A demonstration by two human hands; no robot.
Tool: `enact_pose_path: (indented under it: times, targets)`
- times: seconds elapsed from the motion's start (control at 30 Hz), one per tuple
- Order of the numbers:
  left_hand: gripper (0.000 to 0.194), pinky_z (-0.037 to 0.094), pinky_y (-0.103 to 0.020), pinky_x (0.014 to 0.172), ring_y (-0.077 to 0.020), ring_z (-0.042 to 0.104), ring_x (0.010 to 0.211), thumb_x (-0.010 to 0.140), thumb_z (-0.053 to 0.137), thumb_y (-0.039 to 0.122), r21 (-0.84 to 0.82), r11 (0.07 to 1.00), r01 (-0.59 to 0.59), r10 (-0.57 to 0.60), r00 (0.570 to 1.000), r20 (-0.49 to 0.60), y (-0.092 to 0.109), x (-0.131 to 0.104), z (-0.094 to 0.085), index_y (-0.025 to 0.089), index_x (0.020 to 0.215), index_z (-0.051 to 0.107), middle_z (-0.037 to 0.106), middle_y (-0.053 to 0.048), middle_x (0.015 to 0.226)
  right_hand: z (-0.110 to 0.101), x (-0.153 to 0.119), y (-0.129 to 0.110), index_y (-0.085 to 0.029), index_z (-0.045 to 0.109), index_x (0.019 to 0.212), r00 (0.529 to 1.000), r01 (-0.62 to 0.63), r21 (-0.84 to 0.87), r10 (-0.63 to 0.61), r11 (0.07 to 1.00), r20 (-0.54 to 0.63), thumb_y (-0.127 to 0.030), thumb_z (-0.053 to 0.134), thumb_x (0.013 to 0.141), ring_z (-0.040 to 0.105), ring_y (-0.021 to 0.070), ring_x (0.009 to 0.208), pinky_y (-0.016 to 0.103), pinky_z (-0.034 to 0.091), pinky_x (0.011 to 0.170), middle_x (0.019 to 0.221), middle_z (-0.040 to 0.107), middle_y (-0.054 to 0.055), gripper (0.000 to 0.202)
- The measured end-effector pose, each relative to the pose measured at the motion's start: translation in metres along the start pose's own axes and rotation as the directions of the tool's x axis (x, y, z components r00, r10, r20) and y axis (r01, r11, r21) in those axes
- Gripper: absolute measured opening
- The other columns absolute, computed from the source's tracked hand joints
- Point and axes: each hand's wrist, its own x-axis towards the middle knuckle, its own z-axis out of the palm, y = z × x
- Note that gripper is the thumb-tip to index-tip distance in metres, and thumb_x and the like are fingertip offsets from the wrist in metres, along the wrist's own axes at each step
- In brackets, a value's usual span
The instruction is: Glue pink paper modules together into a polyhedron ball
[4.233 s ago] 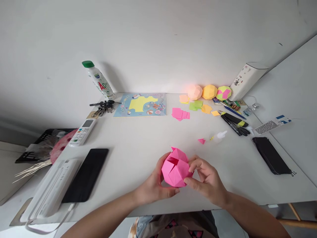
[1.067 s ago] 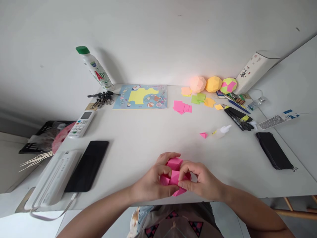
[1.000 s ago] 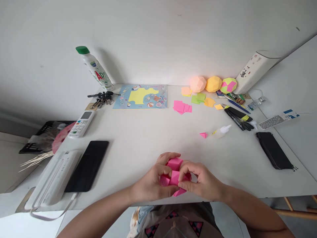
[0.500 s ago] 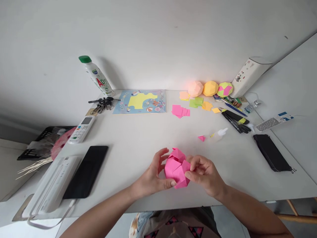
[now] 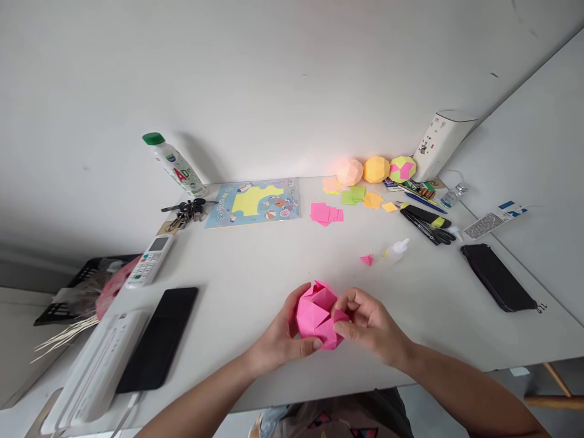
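A pink folded-paper ball (image 5: 314, 319) with loose flaps and gaps on its top is held above the front of the table. My left hand (image 5: 285, 334) is wrapped round its left side, thumb on the lower front. The thumb and fingers of my right hand (image 5: 367, 325) pinch a pink paper flap on the ball's right side. Beyond the hands lie a small pink folded paper piece (image 5: 367, 260) and a white glue bottle (image 5: 396, 250) on its side.
Pink paper squares (image 5: 325, 213) and three finished paper balls (image 5: 376, 169) are at the back. Scissors (image 5: 442, 235) and a black pouch (image 5: 498, 278) lie right. A black phone (image 5: 159, 340), a remote (image 5: 150, 260), keys (image 5: 189, 211) and a bottle (image 5: 176, 164) are left.
The ball has turned a little in my hands, and my right fingers now pinch a raised flap nearer its middle. The whole view has shifted slightly.
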Motion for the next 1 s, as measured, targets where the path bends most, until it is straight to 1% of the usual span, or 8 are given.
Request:
enact_pose_path:
  times: [0.1,0.17,0.27,0.37,0.47,0.67,0.83,1.0]
  targets:
    - [0.095,0.047,-0.039,0.091,-0.0252,0.054,0.109,0.072,0.082,0.037,0.027,1.000,-0.002,0.002,1.000,0.026,-0.0009,-0.0012,-0.0002,0.027,0.146,0.023,0.049,-0.013,0.134,0.0007,0.0008,-0.0022,-0.018,0.055,0.083,0.998,-0.060,0.012,0.060,0.998,0.008,-0.034,0.078,0.076,0.049,0.0086,0.065,0.022,0.043,0.060,0.075,0.055,-0.003,0.029]
    - [0.096,0.046,-0.040,0.093,-0.0257,0.054,0.111,0.073,0.081,0.038,0.050,0.999,-0.001,0.000,1.000,0.028,-0.0012,-0.0018,-0.0006,0.026,0.147,0.021,0.048,-0.014,0.135,0.0009,0.0015,-0.0033,-0.018,0.056,0.081,0.997,-0.074,0.003,0.074,0.997,0.014,-0.035,0.078,0.075,0.050,0.0086,0.064,0.022,0.043,0.060,0.074,0.054,-0.003,0.029]
    - [0.096,0.046,-0.040,0.094,-0.0266,0.054,0.112,0.074,0.080,0.039,0.083,0.997,0.003,-0.005,1.000,0.019,-0.0002,-0.0022,-0.0009,0.026,0.148,0.020,0.048,-0.015,0.136,0.0011,0.0022,-0.0040,-0.018,0.058,0.080,0.999,-0.045,-0.027,0.045,0.999,0.008,-0.037,0.078,0.076,0.051,0.0090,0.065,0.023,0.044,0.060,0.074,0.054,-0.003,0.028]
    - [0.097,0.046,-0.040,0.095,-0.0268,0.053,0.113,0.073,0.080,0.040,0.109,0.994,-0.008,0.006,1.000,0.018,0.0018,-0.0026,0.0004,0.025,0.148,0.020,0.048,-0.015,0.136,0.0015,0.0021,-0.0029,-0.017,0.058,0.078,1.000,-0.023,-0.034,0.022,0.999,-0.014,-0.035,0.078,0.075,0.051,0.0086,0.063,0.023,0.045,0.059,0.072,0.056,-0.003,0.027]
    - [0.097,0.047,-0.039,0.094,-0.0265,0.054,0.112,0.074,0.080,0.040,0.121,0.993,-0.006,0.004,1.000,0.016,0.0034,-0.0033,0.0020,0.025,0.148,0.020,0.050,-0.014,0.135,0.0019,0.0019,-0.0010,-0.017,0.058,0.077,0.999,-0.026,-0.025,0.025,0.999,-0.032,-0.034,0.078,0.075,0.052,0.0088,0.064,0.023,0.046,0.060,0.073,0.057,-0.003,0.026]
    - [0.095,0.047,-0.039,0.093,-0.0270,0.054,0.112,0.075,0.079,0.043,0.131,0.991,-0.004,0.003,1.000,0.009,0.0041,-0.0043,0.0023,0.024,0.147,0.021,0.050,-0.015,0.134,0.0009,0.0021,0.0004,-0.018,0.058,0.078,0.999,-0.031,-0.017,0.030,0.999,-0.035,-0.035,0.078,0.074,0.055,0.0103,0.065,0.024,0.047,0.061,0.075,0.059,-0.002,0.027]
    - [0.098,0.045,-0.041,0.097,-0.0291,0.052,0.117,0.073,0.079,0.044,0.160,0.987,0.007,-0.010,1.000,0.015,0.0040,-0.0043,0.0036,0.024,0.148,0.019,0.048,-0.015,0.137,0.0016,0.0021,-0.0003,-0.017,0.057,0.074,0.999,-0.004,-0.045,0.002,0.999,-0.051,-0.032,0.077,0.075,0.054,0.0107,0.065,0.025,0.047,0.061,0.074,0.059,-0.001,0.025]
    - [0.097,0.044,-0.043,0.099,-0.0296,0.051,0.118,0.075,0.078,0.045,0.198,0.980,0.001,-0.003,1.000,0.007,0.0045,-0.0050,0.0041,0.025,0.149,0.018,0.048,-0.015,0.138,0.0021,0.0023,-0.0020,-0.018,0.058,0.075,1.000,-0.008,-0.056,0.006,0.998,-0.029,-0.032,0.076,0.076,0.054,0.0100,0.063,0.023,0.047,0.059,0.073,0.059,-0.001,0.023]
